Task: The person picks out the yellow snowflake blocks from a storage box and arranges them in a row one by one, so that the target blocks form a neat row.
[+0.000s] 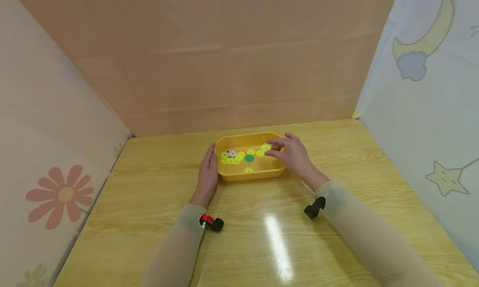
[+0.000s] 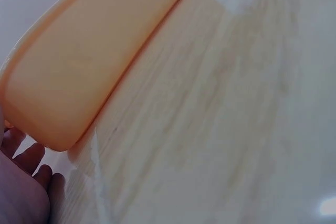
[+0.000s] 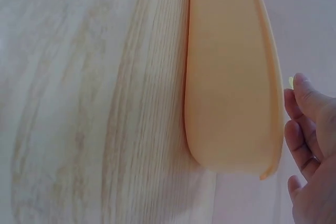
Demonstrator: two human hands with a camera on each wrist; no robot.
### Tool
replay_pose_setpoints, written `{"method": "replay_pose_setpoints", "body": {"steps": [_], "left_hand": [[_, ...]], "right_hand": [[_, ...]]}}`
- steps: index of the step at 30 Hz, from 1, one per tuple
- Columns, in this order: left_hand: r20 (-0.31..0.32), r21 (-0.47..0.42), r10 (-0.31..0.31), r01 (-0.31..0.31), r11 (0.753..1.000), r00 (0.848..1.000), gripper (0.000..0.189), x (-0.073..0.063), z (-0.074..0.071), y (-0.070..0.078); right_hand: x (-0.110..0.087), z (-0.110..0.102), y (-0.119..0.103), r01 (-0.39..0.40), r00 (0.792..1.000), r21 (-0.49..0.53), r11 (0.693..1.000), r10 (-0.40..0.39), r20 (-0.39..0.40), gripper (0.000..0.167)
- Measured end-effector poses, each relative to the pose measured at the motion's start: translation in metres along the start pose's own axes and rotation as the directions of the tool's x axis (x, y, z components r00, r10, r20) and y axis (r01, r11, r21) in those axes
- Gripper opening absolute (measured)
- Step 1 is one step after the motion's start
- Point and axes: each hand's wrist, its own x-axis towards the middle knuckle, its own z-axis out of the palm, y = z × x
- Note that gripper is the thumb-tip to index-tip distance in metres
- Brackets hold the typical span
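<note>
A yellow plastic tub [image 1: 251, 176] sits toward the back of the table, with several small flower-shaped plastic discs inside. Most discs are yellow and heaped at its left end [image 1: 233, 160]; a white disc [image 1: 233, 153] lies on the heap and a green disc [image 1: 249, 158] near the middle. My left hand [image 1: 207, 176] rests along the tub's left end, fingers extended against the outer wall. Over the right end, my right hand [image 1: 293, 154] pinches a yellow flower disc [image 3: 291, 82] between thumb and forefinger, just above the rim in the right wrist view.
The wooden table [image 1: 247, 237] meets a tan back panel [image 1: 232, 70]. White printed panels stand at the left [image 1: 22, 124] and right [image 1: 408, 124]. A black wrist device [image 1: 314, 208] sits on the right sleeve, a red and black one [image 1: 211, 222] on the left.
</note>
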Motion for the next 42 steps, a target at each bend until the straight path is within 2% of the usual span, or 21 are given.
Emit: {"method": "replay_pose_setpoints", "body": {"steps": [4, 8, 20, 25, 32, 42], "left_hand": [[0.007, -0.002, -0.023, 0.023, 1.000, 1.000, 0.057, 0.000, 0.001, -0.001], [0.011, 0.003, -0.011, 0.011, 1.000, 1.000, 0.059, 0.000, 0.002, -0.001], [0.009, 0.009, -0.002, 0.002, 1.000, 1.000, 0.059, 0.001, 0.004, -0.001], [0.013, 0.005, -0.002, 0.002, 1.000, 1.000, 0.058, 0.001, 0.008, 0.001], [0.016, 0.016, 0.001, -0.001, 1.000, 1.000, 0.060, 0.000, 0.007, 0.001], [0.007, 0.045, 0.016, -0.017, 0.999, 1.000, 0.059, -0.003, 0.001, 0.001]], "right_hand": [[-0.008, -0.002, -0.006, 0.053, 0.998, -0.022, 0.998, -0.054, -0.036, 0.038], [-0.021, -0.003, -0.014, 0.080, 0.995, 0.002, 0.997, -0.079, -0.065, 0.038], [-0.054, 0.003, -0.032, 0.153, 0.987, 0.058, 0.987, -0.149, -0.064, 0.030], [-0.067, 0.010, -0.039, 0.153, 0.988, 0.105, 0.983, -0.152, -0.019, 0.028], [-0.079, 0.023, -0.048, 0.070, 0.992, 0.216, 0.974, -0.092, 0.092, 0.027], [-0.079, 0.048, -0.055, 0.070, 0.967, 0.250, 0.966, -0.128, 0.222, 0.025]]}}
